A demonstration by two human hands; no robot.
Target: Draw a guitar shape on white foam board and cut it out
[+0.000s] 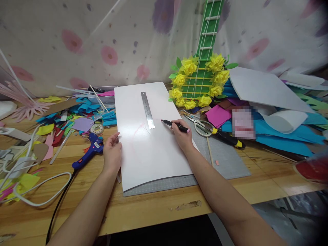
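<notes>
A large white board (143, 153) lies on a grey cutting mat (230, 164), its near edge slightly bowed up. My left hand (112, 150) grips the board's left edge with curled fingers. In my right hand (182, 135) is a black marker (167, 122), uncapped at the tip, which points left just above the board. Between the hands, toward the board's far side, rests a metal ruler (148, 110). Faint pinkish lines show on the board near the ruler's lower end.
A blue glue gun (88, 150) with its cord lies at the left, by heaped paper scraps (61, 126). Scissors (200, 126) and a yellow-black utility knife (228, 137) are at the right. Behind stands a green guitar shape (202, 77) with yellow paper flowers.
</notes>
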